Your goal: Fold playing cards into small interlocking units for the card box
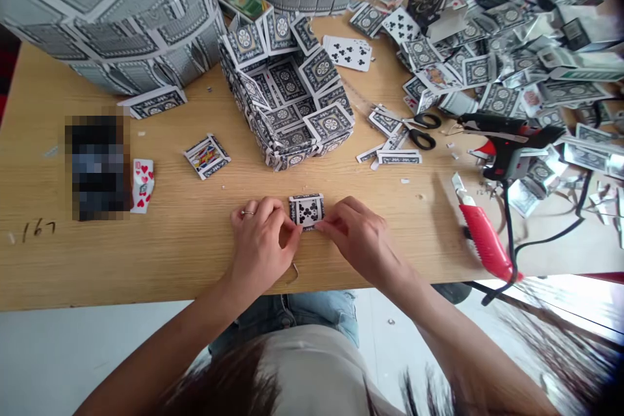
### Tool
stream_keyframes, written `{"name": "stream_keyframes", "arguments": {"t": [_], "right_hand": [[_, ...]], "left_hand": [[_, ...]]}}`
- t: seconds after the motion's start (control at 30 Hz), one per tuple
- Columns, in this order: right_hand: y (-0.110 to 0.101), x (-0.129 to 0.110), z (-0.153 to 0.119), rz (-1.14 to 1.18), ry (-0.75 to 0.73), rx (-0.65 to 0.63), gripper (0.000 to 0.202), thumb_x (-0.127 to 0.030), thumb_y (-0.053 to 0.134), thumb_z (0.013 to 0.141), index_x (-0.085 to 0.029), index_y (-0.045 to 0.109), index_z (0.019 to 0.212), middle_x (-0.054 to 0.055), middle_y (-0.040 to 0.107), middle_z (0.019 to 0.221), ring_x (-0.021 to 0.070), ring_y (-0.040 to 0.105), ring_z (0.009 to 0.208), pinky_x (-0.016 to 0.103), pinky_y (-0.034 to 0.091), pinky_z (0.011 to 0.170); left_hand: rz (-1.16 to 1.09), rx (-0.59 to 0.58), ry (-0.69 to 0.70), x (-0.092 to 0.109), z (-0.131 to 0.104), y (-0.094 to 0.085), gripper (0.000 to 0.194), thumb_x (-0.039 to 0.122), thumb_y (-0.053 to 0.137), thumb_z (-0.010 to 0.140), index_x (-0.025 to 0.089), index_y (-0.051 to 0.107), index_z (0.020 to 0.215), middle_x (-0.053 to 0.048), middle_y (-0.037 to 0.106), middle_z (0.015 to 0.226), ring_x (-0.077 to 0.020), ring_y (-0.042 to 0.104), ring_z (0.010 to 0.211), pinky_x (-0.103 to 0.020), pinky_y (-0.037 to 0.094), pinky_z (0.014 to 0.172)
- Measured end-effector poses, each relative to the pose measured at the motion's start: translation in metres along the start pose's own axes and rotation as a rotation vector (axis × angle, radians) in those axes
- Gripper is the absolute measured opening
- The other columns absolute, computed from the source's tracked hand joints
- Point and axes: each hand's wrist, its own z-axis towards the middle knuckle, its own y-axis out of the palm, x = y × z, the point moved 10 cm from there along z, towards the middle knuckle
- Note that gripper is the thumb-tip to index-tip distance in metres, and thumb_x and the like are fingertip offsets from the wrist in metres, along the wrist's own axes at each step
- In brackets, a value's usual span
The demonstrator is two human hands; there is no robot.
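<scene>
Between my hands, near the table's front edge, lies a small square of folded playing cards, with a club face in the middle and patterned strips along its edges. My left hand pinches its lower left corner. At the lower right corner my right hand pinches too, thumb and fingertips together. Another folded card square with a picture-card face rests to the left. Beyond my hands stands an open basket made of folded playing cards.
Scissors, card strips, a glue gun with a cable and a red-handled cutter lie to the right. Heaped cards fill the far right. Large card-built containers stand behind. A ten of hearts lies left.
</scene>
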Motion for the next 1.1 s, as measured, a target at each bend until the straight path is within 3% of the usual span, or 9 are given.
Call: {"name": "stream_keyframes", "arguments": {"t": [0.17,0.5,0.63,0.73,0.83,0.97,1.1], "right_hand": [[0.001,0.007,0.004,-0.150,0.100,-0.046,0.025,-0.028,0.071,0.082,-0.024,0.046,0.077,-0.001,0.055,0.076,0.0143,0.052,0.057,0.027,0.034,0.048],[0.004,0.018,0.004,-0.135,0.185,-0.109,0.031,-0.032,0.072,0.082,-0.025,0.042,0.081,-0.001,0.052,0.081,0.0163,0.056,0.064,0.026,0.036,0.048],[0.003,0.020,0.002,-0.059,0.156,-0.082,0.025,-0.032,0.071,0.083,-0.024,0.051,0.095,0.000,0.057,0.087,0.0171,0.060,0.071,0.028,0.044,0.055],[-0.002,0.017,0.001,0.026,0.077,-0.019,0.041,-0.042,0.070,0.083,-0.026,0.054,0.117,0.005,0.059,0.103,0.0186,0.063,0.079,0.031,0.052,0.064],[-0.009,0.006,0.004,0.010,-0.059,0.063,0.064,-0.055,0.070,0.079,-0.025,0.050,0.132,0.013,0.053,0.123,0.0268,0.061,0.101,0.038,0.055,0.077],[0.003,-0.018,0.009,-0.027,-0.289,-0.034,0.062,-0.050,0.067,0.083,-0.023,0.049,0.136,0.013,0.058,0.124,0.0294,0.056,0.110,0.045,0.051,0.092],[-0.002,-0.033,0.011,0.062,-0.342,0.023,0.046,-0.037,0.060,0.092,-0.020,0.053,0.134,0.011,0.063,0.112,0.0240,0.060,0.099,0.039,0.053,0.085]], "left_hand": [[0.028,-0.053,-0.046,-0.007,0.006,0.003,0.018,0.031,0.064,0.085,0.021,0.054,0.075,-0.007,0.059,0.093,-0.0265,0.054,0.089,-0.043,0.037,0.078],[-0.003,-0.077,-0.179,-0.023,0.011,0.007,0.024,0.031,0.068,0.083,0.020,0.054,0.098,-0.013,0.049,0.109,-0.0316,0.053,0.099,-0.044,0.042,0.079],[-0.012,-0.024,-0.104,-0.016,0.010,0.003,0.049,0.031,0.065,0.085,0.028,0.049,0.131,-0.013,0.049,0.122,-0.0295,0.053,0.100,-0.046,0.042,0.084],[0.004,0.013,-0.027,-0.010,0.006,0.002,0.042,0.029,0.062,0.088,0.032,0.057,0.129,-0.012,0.051,0.129,-0.0294,0.053,0.103,-0.048,0.040,0.090],[-0.029,0.069,0.022,-0.007,0.002,0.001,0.041,0.027,0.062,0.089,0.030,0.058,0.129,-0.010,0.056,0.132,-0.0309,0.051,0.114,-0.050,0.037,0.097],[-0.339,0.073,0.100,-0.002,-0.001,0.003,0.046,0.016,0.056,0.091,0.027,0.050,0.136,-0.007,0.060,0.133,-0.0242,0.050,0.126,-0.043,0.037,0.108],[-0.963,0.054,-0.105,-0.018,-0.002,0.009,0.068,0.021,0.062,0.089,0.026,0.029,0.149,-0.010,0.057,0.134,-0.0191,0.061,0.114,-0.034,0.049,0.098]]}}
